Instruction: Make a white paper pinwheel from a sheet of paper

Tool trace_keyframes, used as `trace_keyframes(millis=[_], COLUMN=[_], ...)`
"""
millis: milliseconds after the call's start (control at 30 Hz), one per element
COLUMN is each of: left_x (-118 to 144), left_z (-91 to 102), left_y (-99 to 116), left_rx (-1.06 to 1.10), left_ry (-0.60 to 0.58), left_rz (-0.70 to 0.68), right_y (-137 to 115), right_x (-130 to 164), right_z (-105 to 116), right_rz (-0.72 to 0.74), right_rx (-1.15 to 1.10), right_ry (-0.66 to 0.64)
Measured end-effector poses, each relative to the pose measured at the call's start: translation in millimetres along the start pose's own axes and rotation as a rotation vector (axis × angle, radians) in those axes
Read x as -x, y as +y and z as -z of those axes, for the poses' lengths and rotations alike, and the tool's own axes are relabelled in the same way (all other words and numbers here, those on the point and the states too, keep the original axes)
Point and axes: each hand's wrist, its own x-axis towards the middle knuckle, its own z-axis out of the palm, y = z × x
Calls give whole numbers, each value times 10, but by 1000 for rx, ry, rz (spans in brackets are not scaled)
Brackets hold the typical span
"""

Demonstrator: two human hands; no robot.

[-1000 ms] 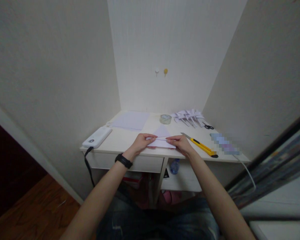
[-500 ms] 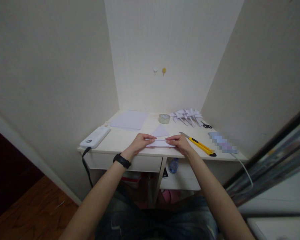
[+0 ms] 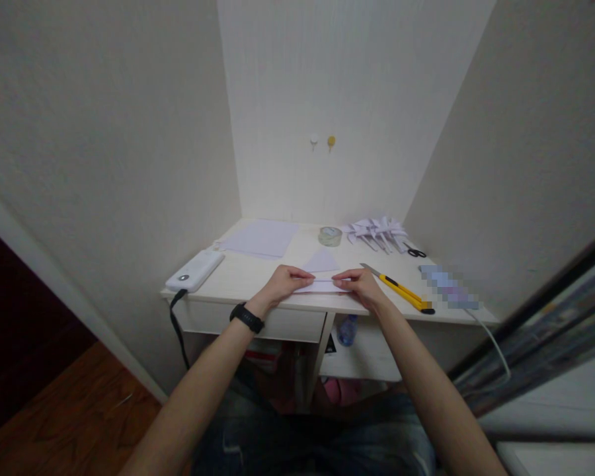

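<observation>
A folded strip of white paper lies along the front of the white desk, pinched at both ends. My left hand is closed on its left end, thumb and forefinger together. At the other end my right hand grips the paper in the same way. Just behind the strip lies a triangular piece of white paper. To the right of my right hand is a yellow utility knife with its blade out.
Paper sheets lie at the back left, near a white power bank with a black cable. A tape roll, folded paper pinwheels and black scissors are at the back right. A blurred-out phone lies at the right edge.
The whole view has shifted slightly, so everything appears a little further right. Both hands keep their pinch on the paper strip, which looks narrower now.
</observation>
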Motion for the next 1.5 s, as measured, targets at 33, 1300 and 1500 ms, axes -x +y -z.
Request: trace_keyframes(millis=[33,1300,1500], left_x=[5,37,19], left_z=[1,-40,-53], left_y=[8,73,47], left_rx=[-15,122,167], left_ry=[5,-159,-148], left_rz=[-1,77,79], right_y=[-1,-2,-17], right_x=[2,-7,-4], right_z=[-4,-20,-22], right_rz=[1,25,48], right_rx=[-10,140,137], right_ry=[-11,-228,-229])
